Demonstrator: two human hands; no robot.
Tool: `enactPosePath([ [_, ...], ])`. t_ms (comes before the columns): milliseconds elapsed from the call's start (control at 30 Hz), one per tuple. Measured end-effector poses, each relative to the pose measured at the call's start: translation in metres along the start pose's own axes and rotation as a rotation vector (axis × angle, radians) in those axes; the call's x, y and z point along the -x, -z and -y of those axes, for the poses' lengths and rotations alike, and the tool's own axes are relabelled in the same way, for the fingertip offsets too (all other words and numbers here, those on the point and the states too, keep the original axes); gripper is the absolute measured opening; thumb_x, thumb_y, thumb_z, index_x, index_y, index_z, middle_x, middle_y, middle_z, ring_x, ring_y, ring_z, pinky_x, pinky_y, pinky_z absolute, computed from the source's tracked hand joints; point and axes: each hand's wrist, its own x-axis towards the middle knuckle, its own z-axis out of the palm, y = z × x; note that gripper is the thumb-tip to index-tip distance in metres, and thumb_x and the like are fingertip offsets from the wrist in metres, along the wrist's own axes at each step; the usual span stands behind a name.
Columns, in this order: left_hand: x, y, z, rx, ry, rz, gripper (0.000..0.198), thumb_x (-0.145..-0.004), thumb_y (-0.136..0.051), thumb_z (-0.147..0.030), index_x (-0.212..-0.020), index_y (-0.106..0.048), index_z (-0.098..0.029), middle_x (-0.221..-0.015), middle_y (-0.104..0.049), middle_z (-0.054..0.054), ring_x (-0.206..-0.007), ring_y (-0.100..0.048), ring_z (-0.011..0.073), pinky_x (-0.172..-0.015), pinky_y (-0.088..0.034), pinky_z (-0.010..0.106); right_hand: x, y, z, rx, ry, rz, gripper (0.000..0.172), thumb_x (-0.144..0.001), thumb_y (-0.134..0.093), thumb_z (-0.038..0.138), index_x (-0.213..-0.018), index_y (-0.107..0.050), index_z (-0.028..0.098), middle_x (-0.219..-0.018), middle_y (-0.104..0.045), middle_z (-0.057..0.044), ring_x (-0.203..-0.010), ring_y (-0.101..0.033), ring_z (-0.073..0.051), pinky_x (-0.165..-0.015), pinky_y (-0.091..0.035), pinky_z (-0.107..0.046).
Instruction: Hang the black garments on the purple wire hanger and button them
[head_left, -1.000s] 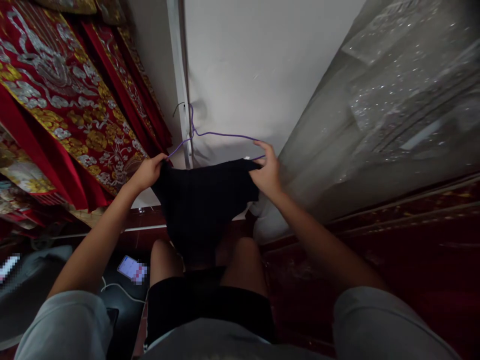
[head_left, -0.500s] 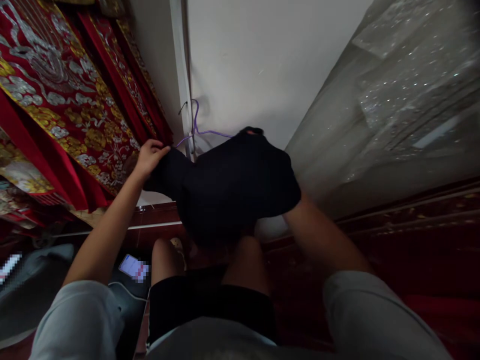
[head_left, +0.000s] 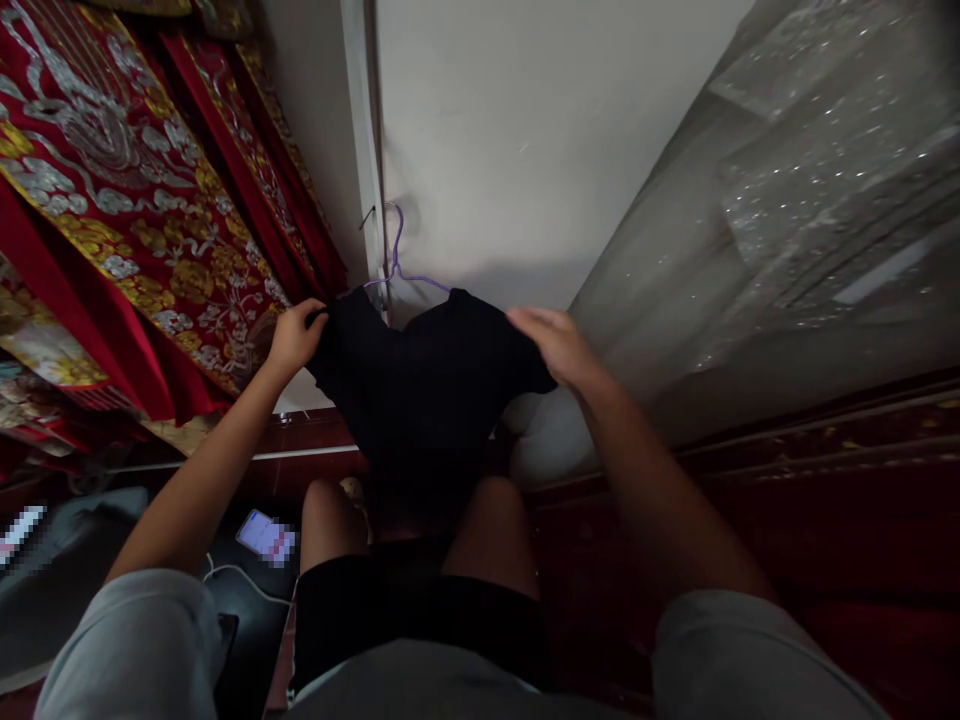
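Note:
A black short-sleeved T-shirt (head_left: 420,390) hangs on a purple hanger (head_left: 397,262), whose hook and upper arms show above its neckline. My left hand (head_left: 296,337) is closed in a pinch at the shirt's left sleeve. At the other shoulder, my right hand (head_left: 555,343) grips the sleeve, its fingers together along the upper edge and slightly blurred. The lower part of the shirt falls between my knees and blends into the dark floor.
Red embroidered cloths (head_left: 150,220) hang on the left, close to my left hand. Sparkly white fabric under clear plastic (head_left: 787,220) fills the right side. A pale wall (head_left: 540,130) stands ahead. A lit phone (head_left: 266,537) lies on a dark surface beside my left leg, near a white cable.
My right hand has come out from under the shirt and now holds its right sleeve from outside. The shirt's right side has dropped and spread over the hanger. My left hand stays at the left sleeve.

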Motion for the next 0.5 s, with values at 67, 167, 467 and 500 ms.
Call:
enactPosePath([
  [67,-0.002,-0.003,-0.02,0.015,-0.07,-0.141,0.019,-0.096,-0.055,-0.024,-0.107,-0.069,-0.017,-0.114,-0.071,0.01,-0.114,-0.063,0.0252,-0.108,-0.047,0.038,-0.001,-0.004,0.013,-0.023,0.023,-0.022,0.055,-0.088,-0.059,0.075,-0.083,-0.068,0.021,-0.078,-0.065,-0.006,-0.081,-0.066,-0.024,-0.072,-0.055,-0.037],
  [167,-0.002,-0.003,-0.063,0.127,-0.164,-0.257,0.024,-0.103,-0.054,-0.034,-0.113,-0.068,-0.017,-0.118,-0.066,0.01,-0.119,-0.061,0.0243,-0.108,-0.048,0.037,0.001,-0.013,0.039,-0.088,0.043,-0.171,0.05,-0.096,-0.051,0.069,-0.093,-0.069,0.023,-0.081,-0.064,-0.007,-0.086,-0.067,-0.026,-0.072,-0.055,-0.037],
  [467,0.043,0.02,-0.132,0.627,0.032,0.243,0.036,-0.098,-0.064,-0.04,-0.128,-0.066,-0.019,-0.102,-0.068,0.006,-0.091,-0.071,0.0197,-0.08,-0.058,0.033,0.087,-0.075,0.118,-0.024,0.383,0.476,0.034,-0.099,-0.059,0.055,-0.119,-0.067,0.029,-0.111,-0.069,-0.005,-0.095,-0.066,-0.022,-0.083,-0.055,-0.035],
  [500,0.054,0.024,-0.127,0.605,0.051,0.297,0.034,-0.095,-0.065,-0.035,-0.125,-0.068,-0.018,-0.103,-0.07,0.006,-0.092,-0.07,0.0204,-0.081,-0.058,0.033,0.09,-0.08,0.118,-0.006,0.44,0.613,0.03,-0.099,-0.061,0.052,-0.116,-0.068,0.029,-0.114,-0.069,-0.005,-0.097,-0.066,-0.022,-0.086,-0.055,-0.036],
])
